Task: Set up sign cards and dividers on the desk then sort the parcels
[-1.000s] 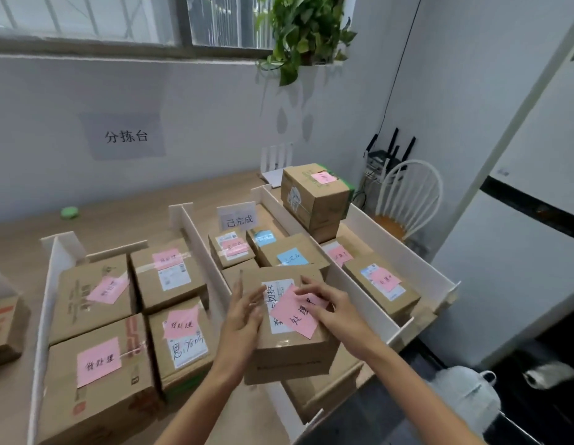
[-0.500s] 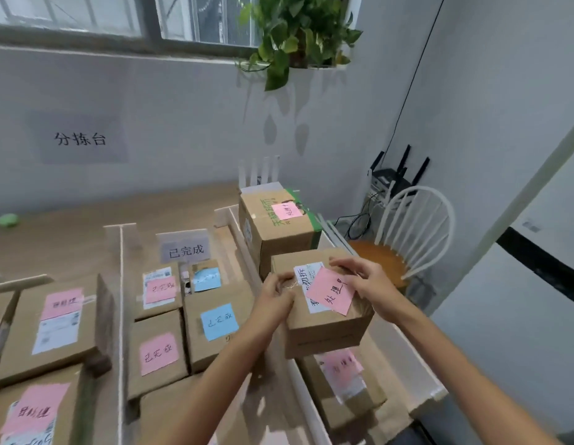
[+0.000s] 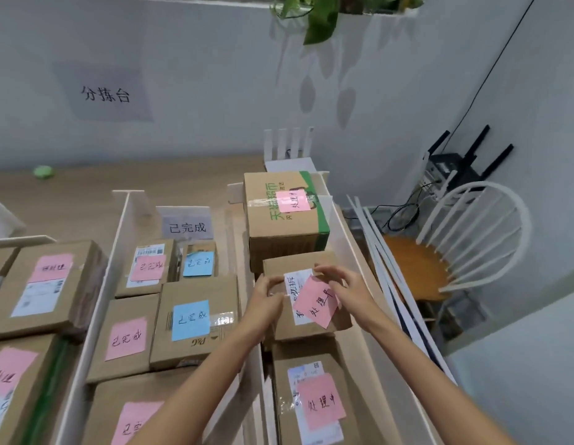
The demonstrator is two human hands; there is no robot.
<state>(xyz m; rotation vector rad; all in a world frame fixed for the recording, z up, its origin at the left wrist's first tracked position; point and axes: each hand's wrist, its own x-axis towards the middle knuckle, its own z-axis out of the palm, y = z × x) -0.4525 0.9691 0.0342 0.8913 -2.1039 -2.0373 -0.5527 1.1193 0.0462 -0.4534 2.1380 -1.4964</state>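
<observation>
A small cardboard parcel [image 3: 314,326] with a white label and a loose pink note sits in the right-hand compartment, held between both hands. My left hand [image 3: 268,295] grips its left edge. My right hand [image 3: 340,284] curls over its far right top corner. Behind it stands a bigger parcel with green tape [image 3: 285,220] and a pink note. Another pink-noted parcel [image 3: 311,403] lies nearer me. A white divider [image 3: 96,300] and a sign card [image 3: 186,224] mark the middle compartment.
The middle compartment holds several parcels with pink and blue notes [image 3: 191,319]. More parcels [image 3: 44,284] fill the left compartment. A white chair [image 3: 456,245] with loose white strips against it stands right of the desk. A green object [image 3: 43,171] lies far back.
Both hands carried the small parcel from the middle compartment over the divider to the right compartment and lowered it in front of the green-taped parcel. The view turned right.
</observation>
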